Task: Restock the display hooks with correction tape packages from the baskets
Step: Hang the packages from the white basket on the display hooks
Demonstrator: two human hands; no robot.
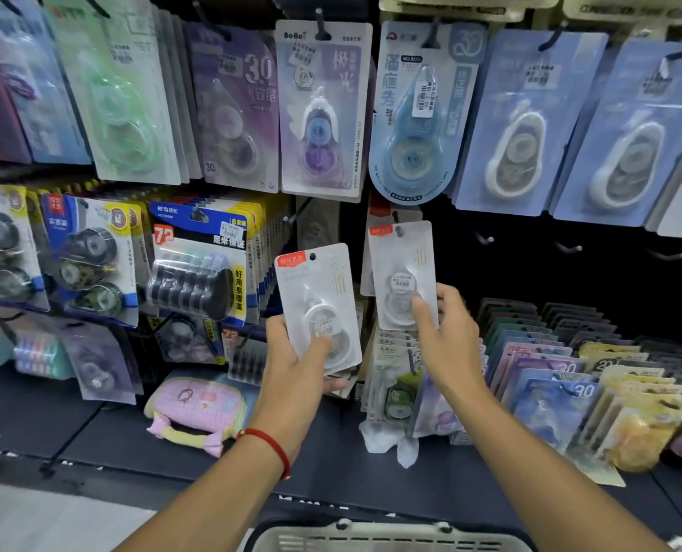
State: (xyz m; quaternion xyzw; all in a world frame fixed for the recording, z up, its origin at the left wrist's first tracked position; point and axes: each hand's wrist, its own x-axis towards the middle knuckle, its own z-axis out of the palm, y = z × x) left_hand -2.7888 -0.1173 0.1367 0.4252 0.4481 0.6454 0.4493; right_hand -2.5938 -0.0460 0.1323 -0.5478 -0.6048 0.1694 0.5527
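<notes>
My left hand (297, 362) grips a white correction tape package (315, 296) by its lower end, tilted slightly left, off any hook. My right hand (447, 332) pinches the bottom of a second white package (401, 268), whose top hole sits at a display hook (398, 231). Another white package hangs behind it. Three bare hooks (487, 239) stick out of the dark panel to the right. The rim of a light basket (387, 537) shows at the bottom edge.
Rows of blue, purple and green correction tape packs (323, 109) hang above. Dark multi-packs (200, 268) hang at left. Upright stacked packs (562, 376) fill the shelf at right. A pink pouch (196, 408) lies on the dark shelf.
</notes>
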